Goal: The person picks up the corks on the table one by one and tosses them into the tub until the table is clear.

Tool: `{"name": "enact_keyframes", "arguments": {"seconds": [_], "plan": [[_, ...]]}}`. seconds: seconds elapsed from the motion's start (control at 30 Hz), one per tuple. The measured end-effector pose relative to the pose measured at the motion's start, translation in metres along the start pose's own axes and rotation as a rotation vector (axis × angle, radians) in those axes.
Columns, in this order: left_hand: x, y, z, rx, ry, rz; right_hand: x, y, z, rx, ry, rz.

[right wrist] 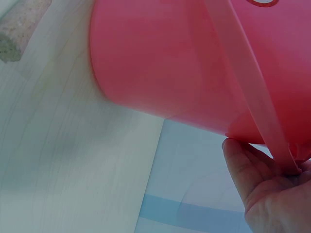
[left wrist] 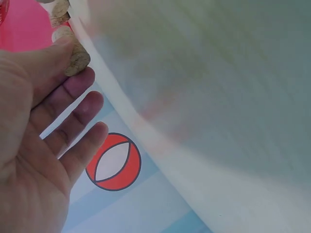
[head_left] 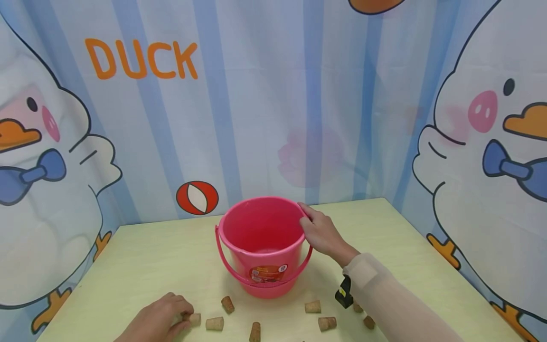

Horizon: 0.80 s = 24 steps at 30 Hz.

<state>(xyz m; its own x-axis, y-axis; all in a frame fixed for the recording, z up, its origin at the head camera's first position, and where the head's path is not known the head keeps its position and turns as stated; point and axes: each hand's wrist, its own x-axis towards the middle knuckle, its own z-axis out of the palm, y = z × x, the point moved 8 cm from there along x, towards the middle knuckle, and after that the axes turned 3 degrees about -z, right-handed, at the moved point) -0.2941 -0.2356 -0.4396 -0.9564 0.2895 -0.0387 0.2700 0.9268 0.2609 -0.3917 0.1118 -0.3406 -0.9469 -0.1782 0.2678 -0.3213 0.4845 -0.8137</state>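
Note:
A pink bucket [head_left: 256, 260] stands upright on the table, its handle [head_left: 265, 285] hanging down across the front. My right hand [head_left: 322, 232] grips the bucket's right rim near the handle joint, thumb toward the inside. In the right wrist view, the fingers [right wrist: 238, 162] touch the outer wall under the rim. To the left of the bucket, my left hand [head_left: 155, 318] is low over the tabletop. Between its thumb and index finger it pinches a cork [left wrist: 78, 60]; the other fingers stay loosely extended.
Several corks lie about the table's front, among them one cork [head_left: 215, 324] beside the left hand, another [head_left: 228, 305] before the bucket and one [head_left: 313, 307] toward the right. A duck-print curtain [head_left: 265, 118] encloses the pale table [head_left: 171, 251].

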Motion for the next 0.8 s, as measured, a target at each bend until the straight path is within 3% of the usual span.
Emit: {"name": "enact_keyframes", "arguments": {"seconds": [0.33, 0.57, 0.8], "plan": [[-0.001, 0.007, -0.006, -0.070, 0.017, -0.004, 0.000, 0.001, 0.001, 0.005, -0.005, -0.004], [-0.006, 0.015, -0.015, -0.068, 0.075, 0.090, -0.001, 0.000, 0.000, 0.004, -0.002, -0.007], [-0.008, 0.021, -0.020, -0.081, 0.094, 0.118, 0.000, -0.001, 0.000, 0.007, 0.003, -0.007]]}}
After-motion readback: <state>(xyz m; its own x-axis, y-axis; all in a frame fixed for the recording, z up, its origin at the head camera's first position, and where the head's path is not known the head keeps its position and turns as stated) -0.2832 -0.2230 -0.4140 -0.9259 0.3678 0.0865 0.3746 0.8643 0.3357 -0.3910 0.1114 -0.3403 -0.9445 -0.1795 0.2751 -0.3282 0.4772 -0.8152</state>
